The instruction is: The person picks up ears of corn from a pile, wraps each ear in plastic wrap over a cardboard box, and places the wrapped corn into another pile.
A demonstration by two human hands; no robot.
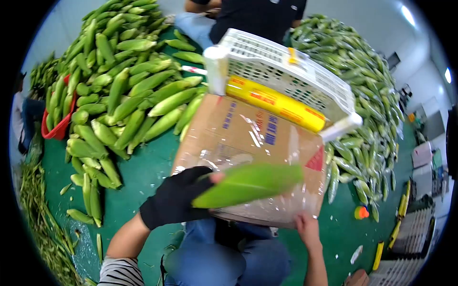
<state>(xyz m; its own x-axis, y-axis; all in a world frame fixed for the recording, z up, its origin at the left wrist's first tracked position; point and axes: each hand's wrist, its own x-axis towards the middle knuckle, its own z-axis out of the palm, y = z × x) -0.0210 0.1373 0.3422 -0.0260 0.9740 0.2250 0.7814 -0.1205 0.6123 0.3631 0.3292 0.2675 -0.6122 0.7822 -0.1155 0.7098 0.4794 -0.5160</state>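
Note:
My left hand (177, 196), in a black glove, is closed around the base of a green ear of corn (253, 185) in its husk. The ear lies level above a cardboard box (224, 131) and is slightly blurred. Clear plastic film (286, 209) shines over the front of the box top. At the box's front right edge, my bare right hand (309, 232) has its fingers pinched together on the edge of the film. A yellow roll (275, 102) with red print lies along the back of the box, against a white plastic crate (281, 66).
Unwrapped corn (138, 95) is heaped on the left around a red basket (62, 121). Film-wrapped ears (362, 105) form a pile on the right. Another person (257, 19) sits behind the crate. An orange-capped bottle (361, 212) and husk scraps lie on the green floor (129, 209).

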